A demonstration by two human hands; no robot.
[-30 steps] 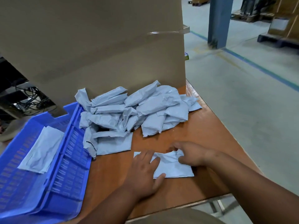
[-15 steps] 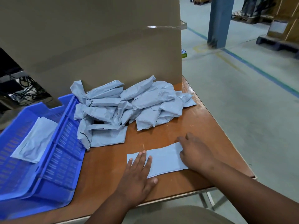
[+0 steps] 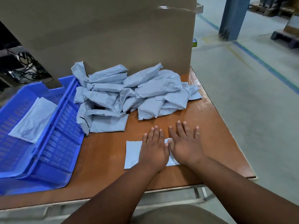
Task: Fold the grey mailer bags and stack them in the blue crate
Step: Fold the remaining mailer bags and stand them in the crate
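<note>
A folded grey mailer bag lies flat near the front of the wooden table. My left hand and my right hand press down on it side by side, fingers straight and spread, hiding most of the bag. Behind them a heap of several crumpled grey mailer bags lies against a big cardboard box. The blue crate stands at the left of the table with one flattened grey bag inside it.
The tall cardboard box walls off the back of the table. The table's right edge and front edge drop to a concrete floor. A blue pillar and pallets stand far right. Cables lie at the far left.
Both hands moved together over the bag, which went from a long strip to a shorter folded piece. The hands now lie flat on top of it.
</note>
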